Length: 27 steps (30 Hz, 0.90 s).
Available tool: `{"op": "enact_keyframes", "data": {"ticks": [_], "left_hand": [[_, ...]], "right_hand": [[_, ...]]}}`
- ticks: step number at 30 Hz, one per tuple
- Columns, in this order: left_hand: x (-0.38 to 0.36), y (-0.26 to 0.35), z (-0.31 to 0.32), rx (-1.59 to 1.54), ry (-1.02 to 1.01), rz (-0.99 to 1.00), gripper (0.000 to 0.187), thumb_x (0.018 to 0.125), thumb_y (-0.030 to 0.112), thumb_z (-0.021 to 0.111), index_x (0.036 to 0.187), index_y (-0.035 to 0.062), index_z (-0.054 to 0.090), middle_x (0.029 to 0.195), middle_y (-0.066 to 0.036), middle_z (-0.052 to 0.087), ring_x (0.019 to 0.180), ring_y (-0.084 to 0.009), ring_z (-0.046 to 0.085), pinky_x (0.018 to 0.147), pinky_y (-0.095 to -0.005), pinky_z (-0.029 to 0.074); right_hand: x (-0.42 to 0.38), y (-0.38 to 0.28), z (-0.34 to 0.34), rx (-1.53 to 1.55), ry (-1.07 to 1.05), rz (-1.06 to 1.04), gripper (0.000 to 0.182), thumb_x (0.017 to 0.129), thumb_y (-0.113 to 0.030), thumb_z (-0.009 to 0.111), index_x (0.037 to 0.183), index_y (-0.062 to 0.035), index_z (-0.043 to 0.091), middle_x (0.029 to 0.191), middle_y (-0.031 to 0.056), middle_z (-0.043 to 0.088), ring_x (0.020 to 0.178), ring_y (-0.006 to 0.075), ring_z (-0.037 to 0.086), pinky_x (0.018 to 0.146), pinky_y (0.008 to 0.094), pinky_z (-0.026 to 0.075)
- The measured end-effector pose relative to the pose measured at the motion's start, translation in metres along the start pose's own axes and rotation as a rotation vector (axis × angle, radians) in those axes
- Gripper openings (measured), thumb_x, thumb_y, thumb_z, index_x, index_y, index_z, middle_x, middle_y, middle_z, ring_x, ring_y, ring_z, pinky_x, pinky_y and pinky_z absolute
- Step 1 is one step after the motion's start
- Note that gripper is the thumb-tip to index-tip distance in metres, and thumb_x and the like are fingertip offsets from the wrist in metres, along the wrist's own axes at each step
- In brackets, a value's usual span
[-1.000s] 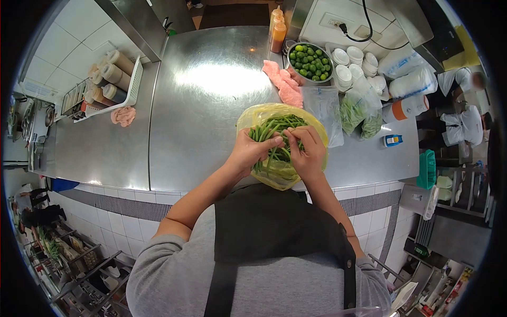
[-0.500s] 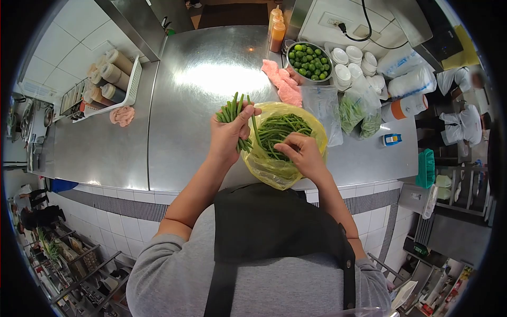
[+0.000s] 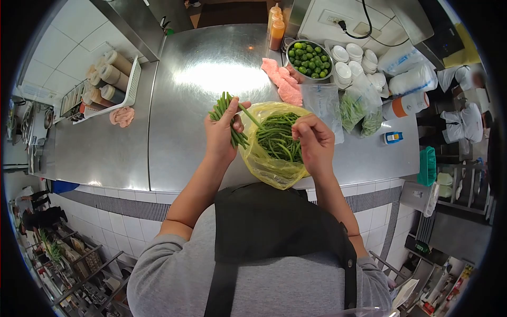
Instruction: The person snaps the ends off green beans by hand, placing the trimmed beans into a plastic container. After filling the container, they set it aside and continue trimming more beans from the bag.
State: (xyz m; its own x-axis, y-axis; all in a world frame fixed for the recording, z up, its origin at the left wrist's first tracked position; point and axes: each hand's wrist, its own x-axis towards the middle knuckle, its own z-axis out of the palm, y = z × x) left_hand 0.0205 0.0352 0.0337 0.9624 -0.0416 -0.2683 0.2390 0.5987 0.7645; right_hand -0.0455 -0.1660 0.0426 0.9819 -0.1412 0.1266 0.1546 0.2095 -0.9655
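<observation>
My left hand (image 3: pixel 224 129) is closed round a bunch of green beans (image 3: pixel 221 108), which poke out above and below the fingers. One long bean (image 3: pixel 250 116) slants from this hand's fingertips toward the bag. A yellow plastic bag (image 3: pixel 266 171) lies open on the steel counter, with many loose green beans (image 3: pixel 277 138) in it. Over the bag's right side is my right hand (image 3: pixel 317 145), raised with thumb and fingertips pinched together. Whatever is between those fingertips, if anything, is too small to make out.
On the steel counter (image 3: pixel 198 132) are a pink cloth (image 3: pixel 282 82), a bowl of limes (image 3: pixel 310 59), white cup stacks (image 3: pixel 343 74) and bagged greens (image 3: pixel 351 111). Sauce bottles (image 3: pixel 276 33) stand at the back. A white basket of bottles (image 3: pixel 129 87) is at left. People stand far right.
My right hand has risen out of the bag, moving up and to the right. My left hand has shifted slightly left, and its long bean now tilts toward the bag.
</observation>
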Motion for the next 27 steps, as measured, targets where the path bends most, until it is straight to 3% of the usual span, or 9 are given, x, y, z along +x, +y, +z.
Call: {"op": "enact_keyframes", "data": {"ticks": [3, 5, 6, 10, 14, 17, 19, 22, 27], "left_hand": [[-0.001, -0.002, -0.001, -0.051, -0.011, -0.107, 0.020, 0.101, 0.018, 0.063, 0.112, 0.0022, 0.062, 0.092, -0.010, 0.068, 0.056, -0.0050, 0.045, 0.049, -0.0196, 0.039], [-0.001, -0.003, -0.004, -0.088, -0.022, -0.168, 0.020, 0.102, 0.021, 0.062, 0.112, 0.0034, 0.061, 0.083, -0.005, 0.065, 0.056, -0.0054, 0.046, 0.049, -0.0195, 0.040], [0.002, -0.008, -0.009, -0.234, -0.078, -0.251, 0.019, 0.102, 0.023, 0.062, 0.108, 0.0053, 0.060, 0.075, -0.001, 0.058, 0.056, -0.0056, 0.047, 0.048, -0.0195, 0.040], [-0.002, -0.009, -0.005, -0.293, -0.044, -0.317, 0.020, 0.099, 0.024, 0.067, 0.103, 0.0076, 0.057, 0.064, 0.004, 0.044, 0.055, -0.0075, 0.051, 0.047, -0.0204, 0.041], [-0.008, -0.011, -0.007, -0.134, -0.031, -0.253, 0.016, 0.098, 0.021, 0.068, 0.096, 0.0086, 0.058, 0.069, 0.003, 0.052, 0.051, -0.0075, 0.049, 0.044, -0.0210, 0.038], [-0.014, -0.005, -0.003, 0.004, -0.010, -0.154, 0.012, 0.094, 0.016, 0.072, 0.091, 0.0055, 0.067, 0.068, 0.003, 0.057, 0.046, -0.0061, 0.046, 0.041, -0.0219, 0.035], [-0.017, -0.003, -0.002, 0.268, -0.109, -0.113, 0.012, 0.089, 0.014, 0.078, 0.091, 0.0029, 0.076, 0.067, 0.002, 0.063, 0.044, -0.0042, 0.044, 0.041, -0.0210, 0.035], [-0.021, -0.009, 0.008, 0.468, -0.214, -0.096, 0.015, 0.088, 0.009, 0.078, 0.100, 0.0006, 0.078, 0.066, 0.000, 0.066, 0.045, -0.0029, 0.045, 0.041, -0.0205, 0.034], [-0.023, -0.014, 0.019, 0.569, -0.299, -0.066, 0.013, 0.083, 0.006, 0.081, 0.095, 0.0002, 0.077, 0.069, 0.000, 0.068, 0.046, -0.0031, 0.048, 0.042, -0.0203, 0.036]], "right_hand": [[0.003, 0.014, -0.015, -0.398, -0.118, 0.090, 0.005, 0.090, 0.002, 0.064, 0.093, 0.0000, 0.067, 0.093, 0.0062, 0.064, 0.083, 0.0144, 0.063, 0.076, 0.0295, 0.049], [0.001, 0.027, -0.010, -0.964, -0.326, -0.015, 0.016, 0.082, 0.006, 0.067, 0.097, -0.0006, 0.069, 0.108, 0.0113, 0.065, 0.100, 0.0278, 0.064, 0.089, 0.0369, 0.050], [0.001, 0.040, -0.007, -0.968, -0.332, -0.085, 0.026, 0.076, 0.007, 0.070, 0.100, -0.0004, 0.069, 0.113, 0.0151, 0.063, 0.109, 0.0362, 0.059, 0.097, 0.0427, 0.047], [0.005, 0.063, 0.017, -1.049, -0.331, -0.330, 0.022, 0.077, 0.001, 0.072, 0.099, -0.0003, 0.068, 0.108, 0.0127, 0.064, 0.108, 0.0333, 0.059, 0.094, 0.0408, 0.047], [0.015, 0.070, 0.020, -1.172, -0.337, -0.306, 0.017, 0.077, 0.001, 0.069, 0.094, 0.0003, 0.066, 0.107, 0.0118, 0.064, 0.106, 0.0323, 0.059, 0.092, 0.0426, 0.047], [0.023, 0.054, 0.015, -1.029, -0.262, -0.371, 0.013, 0.080, -0.002, 0.071, 0.091, -0.0016, 0.065, 0.101, 0.0109, 0.065, 0.096, 0.0299, 0.063, 0.085, 0.0411, 0.051], [0.023, 0.031, 0.016, -0.696, -0.100, -0.093, 0.009, 0.086, -0.004, 0.071, 0.093, -0.0027, 0.065, 0.093, 0.0083, 0.067, 0.085, 0.0222, 0.068, 0.078, 0.0355, 0.054], [0.021, 0.021, 0.011, -0.325, -0.040, -0.003, 0.009, 0.090, -0.007, 0.071, 0.095, -0.0022, 0.066, 0.090, 0.0036, 0.070, 0.082, 0.0130, 0.068, 0.076, 0.0294, 0.054], [0.013, 0.002, 0.006, -0.108, -0.036, 0.100, 0.007, 0.089, -0.004, 0.072, 0.094, -0.0027, 0.067, 0.091, 0.0000, 0.070, 0.085, 0.0062, 0.064, 0.078, 0.0241, 0.052]]}}
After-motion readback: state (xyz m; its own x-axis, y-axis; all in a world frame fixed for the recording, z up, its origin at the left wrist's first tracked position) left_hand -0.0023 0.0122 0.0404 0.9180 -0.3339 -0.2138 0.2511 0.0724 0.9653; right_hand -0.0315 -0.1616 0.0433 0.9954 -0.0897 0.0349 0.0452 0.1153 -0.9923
